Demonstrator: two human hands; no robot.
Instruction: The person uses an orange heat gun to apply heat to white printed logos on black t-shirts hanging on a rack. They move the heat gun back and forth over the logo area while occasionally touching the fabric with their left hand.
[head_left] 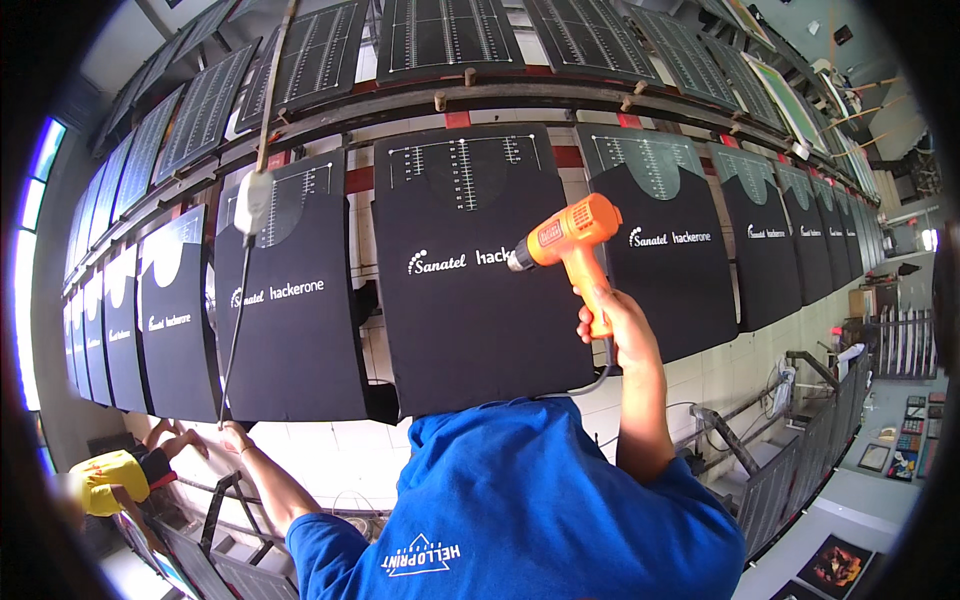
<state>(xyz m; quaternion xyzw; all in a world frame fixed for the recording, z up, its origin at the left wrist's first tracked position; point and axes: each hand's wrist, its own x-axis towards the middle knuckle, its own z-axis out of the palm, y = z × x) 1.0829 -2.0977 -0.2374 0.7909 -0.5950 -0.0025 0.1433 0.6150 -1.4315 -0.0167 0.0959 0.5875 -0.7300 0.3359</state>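
Remotely, I am clasping an orange heat gun (575, 228) in my right hand (622, 322) over the middle black shirt (482, 340), seemingly aiming at its print (438, 262); a board (425, 158) is holding the shirt flat. Whether my left hand (237, 438) is pinching the cord (236, 322), I cannot tell.

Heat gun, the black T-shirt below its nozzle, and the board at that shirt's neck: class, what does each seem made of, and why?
Heat gun: probably satin moulded plastic, given its smooth, even orange; the greyish nozzle suggests metal.
Black T-shirt: matte fabric, perhaps cotton, given its dull, soft-looking surface.
Board: flat, rigid-looking, faintly glossy; metal, glass or plastic remains open.
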